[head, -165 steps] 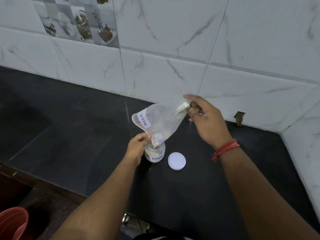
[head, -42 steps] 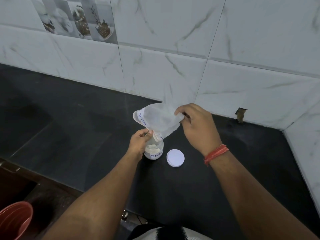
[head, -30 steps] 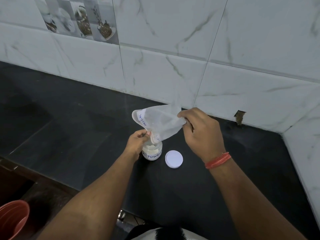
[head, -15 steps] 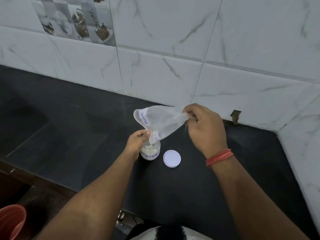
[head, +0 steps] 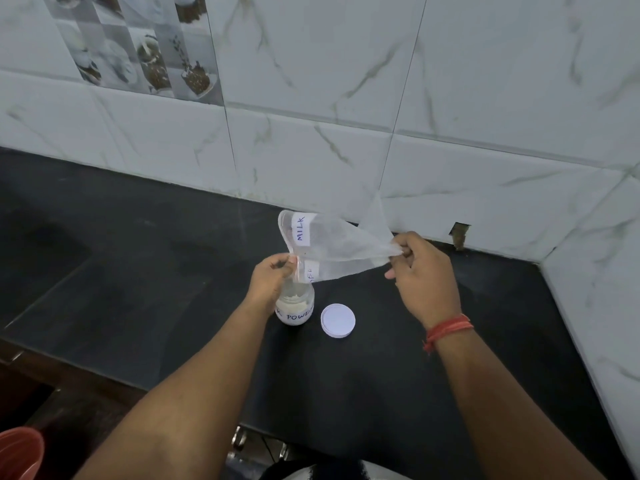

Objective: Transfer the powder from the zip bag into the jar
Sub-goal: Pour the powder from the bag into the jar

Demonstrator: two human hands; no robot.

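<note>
A clear zip bag [head: 337, 245] with a white "MILK" label hangs tilted over a small glass jar [head: 295, 308], its open mouth pointing down at the jar's opening. My left hand [head: 272, 278] pinches the bag's mouth just above the jar. My right hand [head: 420, 271] grips the bag's bottom corner, raised to the right. The bag looks almost empty. White powder fills the lower part of the jar, which stands on the black counter [head: 156, 306]. The jar's white lid [head: 338, 320] lies flat just to its right.
White marble-look tiles [head: 450, 116] rise behind the counter and along its right side, forming a corner. The counter's front edge runs across the lower left. An orange bucket rim [head: 19, 455] shows on the floor at the bottom left.
My right hand has pulled the bag's bottom corner further right, so the bag is stretched out longer. My left hand stays at the jar's mouth. Jar and lid have not moved.
</note>
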